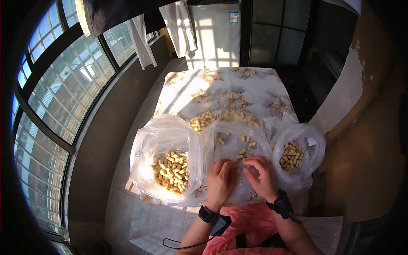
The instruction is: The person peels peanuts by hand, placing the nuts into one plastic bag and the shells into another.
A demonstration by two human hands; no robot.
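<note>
Over the middle clear plastic bag (pixel 209 138), both hands are close together. My left hand (pixel 221 182) has its fingers curled inward, and whatever they hold is hidden. Beside it, my right hand (pixel 261 178) is bent, with a gap between thumb and fingers and nothing visible in it. Several loose unshelled peanuts (pixel 242 151) lie on the plastic just beyond my fingertips. To the left stands an open plastic bag (pixel 142 146) with a large heap of peanuts (pixel 172 170). A smaller plastic bag (pixel 316 153) on the right contains more peanuts (pixel 292 156).
More peanuts (pixel 202 122) show through plastic behind the middle bag. A flowered cloth covers the table (pixel 233 98). Barred windows (pixel 72 85) line the left side, with white cloths (pixel 180 29) hanging near them. A wall (pixel 357 140) stands close on the right.
</note>
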